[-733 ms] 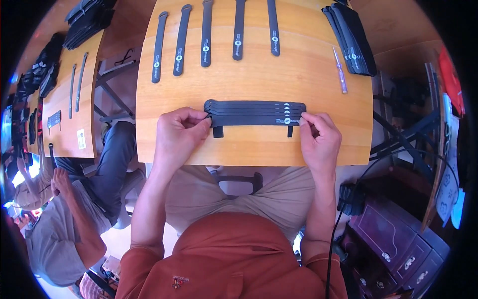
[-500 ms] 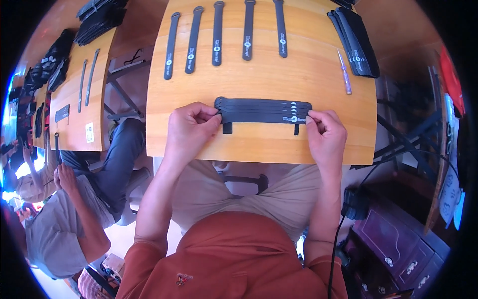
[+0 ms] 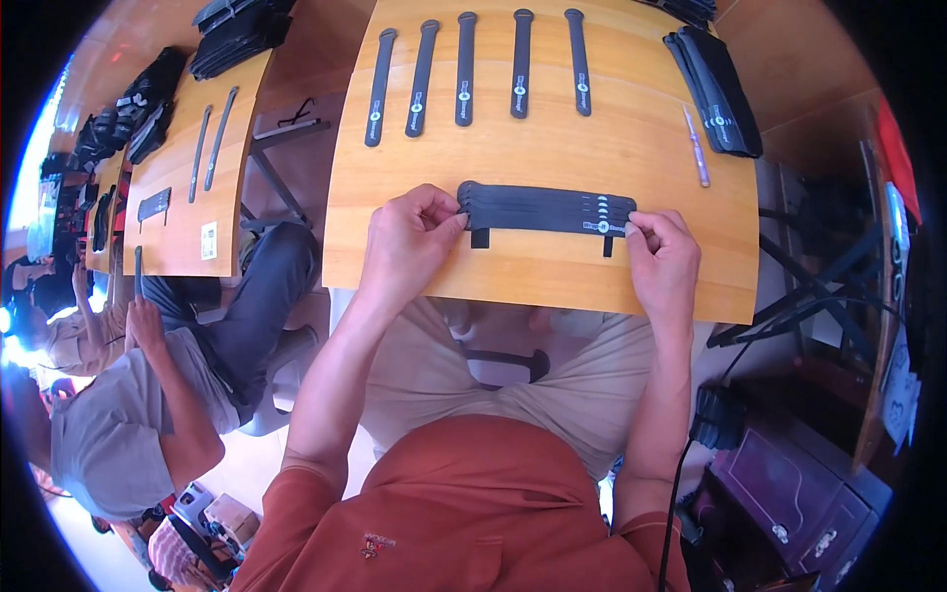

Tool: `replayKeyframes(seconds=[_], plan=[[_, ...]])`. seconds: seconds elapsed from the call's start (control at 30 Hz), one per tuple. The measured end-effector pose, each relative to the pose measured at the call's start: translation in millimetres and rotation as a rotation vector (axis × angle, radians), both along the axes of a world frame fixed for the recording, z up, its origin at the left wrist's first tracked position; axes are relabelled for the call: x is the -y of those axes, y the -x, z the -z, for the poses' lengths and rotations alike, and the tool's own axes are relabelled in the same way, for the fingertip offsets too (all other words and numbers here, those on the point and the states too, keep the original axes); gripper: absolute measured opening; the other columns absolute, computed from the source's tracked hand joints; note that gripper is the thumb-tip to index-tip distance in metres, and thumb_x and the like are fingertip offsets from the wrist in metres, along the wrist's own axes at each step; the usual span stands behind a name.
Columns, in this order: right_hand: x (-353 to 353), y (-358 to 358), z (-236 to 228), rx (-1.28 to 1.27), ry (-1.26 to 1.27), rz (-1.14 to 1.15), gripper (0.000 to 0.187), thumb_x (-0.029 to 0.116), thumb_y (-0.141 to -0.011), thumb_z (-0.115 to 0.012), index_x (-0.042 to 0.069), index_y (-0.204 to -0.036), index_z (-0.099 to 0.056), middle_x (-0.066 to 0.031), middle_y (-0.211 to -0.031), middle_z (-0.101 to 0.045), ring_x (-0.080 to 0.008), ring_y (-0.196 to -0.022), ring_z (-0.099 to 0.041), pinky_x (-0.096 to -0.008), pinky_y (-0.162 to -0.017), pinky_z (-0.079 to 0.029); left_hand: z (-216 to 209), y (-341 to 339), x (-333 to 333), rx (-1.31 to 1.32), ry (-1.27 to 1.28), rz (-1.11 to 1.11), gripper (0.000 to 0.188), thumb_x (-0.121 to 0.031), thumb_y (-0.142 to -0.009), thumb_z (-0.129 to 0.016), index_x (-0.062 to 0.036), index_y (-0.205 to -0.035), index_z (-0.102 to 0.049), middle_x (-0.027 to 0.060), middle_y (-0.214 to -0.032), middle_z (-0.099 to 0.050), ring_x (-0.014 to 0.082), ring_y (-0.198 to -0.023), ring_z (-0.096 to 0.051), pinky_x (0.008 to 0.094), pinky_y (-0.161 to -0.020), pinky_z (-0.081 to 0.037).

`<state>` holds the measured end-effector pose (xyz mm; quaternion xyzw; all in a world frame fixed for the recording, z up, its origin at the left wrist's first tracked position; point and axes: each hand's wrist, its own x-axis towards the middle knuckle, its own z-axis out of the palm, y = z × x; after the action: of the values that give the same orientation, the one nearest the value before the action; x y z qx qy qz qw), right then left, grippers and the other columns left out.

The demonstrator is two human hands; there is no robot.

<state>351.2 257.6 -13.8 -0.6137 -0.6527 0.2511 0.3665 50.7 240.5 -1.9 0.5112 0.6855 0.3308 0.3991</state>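
A stack of black straps (image 3: pixel 543 207), fanned so that their edges overlap, lies crosswise near the table's front edge. My left hand (image 3: pixel 412 245) pinches the left end of the stack, where the rounded strap heads are. At the opposite end, which carries white printed marks, my right hand (image 3: pixel 667 259) grips the straps between thumb and fingers. Two short black tabs stick out from under the front edge, a wider left tab (image 3: pixel 480 239) and a narrower right tab (image 3: pixel 608 247). Whether the fingertips hold one strap or several is hidden.
Several single straps (image 3: pixel 465 74) lie in a row farther back. On the right are a purple-handled screwdriver (image 3: pixel 698 158) and a dark strap pile (image 3: pixel 717 94). A co-worker (image 3: pixel 118 424) sits at another table (image 3: pixel 178 237) on the left. A black cable (image 3: pixel 675 493) hangs beside my right arm.
The whole view has shifted, so the table and straps appear farther right. Both hands keep their places at the ends of the stack, with little visible movement.
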Motion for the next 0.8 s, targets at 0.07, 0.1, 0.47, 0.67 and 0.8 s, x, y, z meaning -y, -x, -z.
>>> replayKeyframes(seconds=[0.07, 0.1, 0.47, 0.67, 0.8], plan=[[-0.1, 0.9, 0.6, -0.007, -0.004, 0.004, 0.011, -0.003, -0.088, -0.069, -0.005, -0.098, -0.071, -0.0145, -0.092, -0.067, -0.0233, -0.07, -0.067, -0.0336, -0.066, -0.052, 0.0, -0.3, 1.4, -0.018, -0.047, 0.017, 0.011, -0.003, -0.087, -0.076, 0.003, -0.095, -0.072, 0.0091, -0.077, -0.073, 0.0138, -0.069, -0.067, 0.0286, -0.064, -0.053], [0.0, 0.9, 0.6, -0.01, -0.006, 0.009, 0.011, -0.002, -0.088, -0.069, -0.005, -0.098, -0.071, -0.0147, -0.091, -0.067, -0.0239, -0.07, -0.067, -0.0341, -0.067, -0.053, -1.0, -0.8, 2.0, -0.018, -0.052, 0.018, 0.011, -0.003, -0.087, -0.076, 0.003, -0.095, -0.072, 0.0091, -0.077, -0.073, 0.0138, -0.069, -0.067, 0.0286, -0.064, -0.053], [0.5, -0.8, 3.5, -0.018, -0.009, 0.025, 0.01, -0.001, -0.087, -0.07, -0.004, -0.096, -0.072, -0.014, -0.09, -0.067, -0.0241, -0.07, -0.065, -0.0341, -0.067, -0.052, -13.6, -26.0, 25.8, -0.858, -0.573, 0.476, 0.049, -0.034, -0.097, -0.068, -0.0018, -0.133, -0.065, 0.0123, -0.153, -0.052, 0.0288, -0.144, -0.047, 0.0473, -0.113, -0.044], [0.0, 0.5, 2.6, 0.041, -0.034, 0.012, 0.013, 0.0, -0.086, -0.07, -0.002, -0.098, -0.073, -0.0145, -0.093, -0.067, -0.0273, -0.077, -0.067, -0.0374, -0.068, -0.053, 8.0, -19.9, 33.7, -0.873, -0.494, 0.607, 0.07, -0.051, -0.102, -0.055, -0.0007, -0.151, -0.049, 0.0131, -0.163, -0.041, 0.0285, -0.155, -0.031, 0.0525, -0.126, -0.02], [16.5, 32.8, -30.7, 0.709, 0.023, 0.042, 0.022, 0.007, -0.09, -0.066, 0.003, -0.111, -0.073, -0.0128, -0.117, -0.067, -0.03, -0.109, -0.064, -0.0428, -0.082, -0.057, 10.3, -18.6, 34.9, -0.897, -0.476, 0.621, 0.072, -0.053, -0.102, -0.053, -0.0016, -0.152, -0.048, 0.0131, -0.164, -0.039, 0.0284, -0.156, -0.029, 0.0528, -0.127, -0.019]])
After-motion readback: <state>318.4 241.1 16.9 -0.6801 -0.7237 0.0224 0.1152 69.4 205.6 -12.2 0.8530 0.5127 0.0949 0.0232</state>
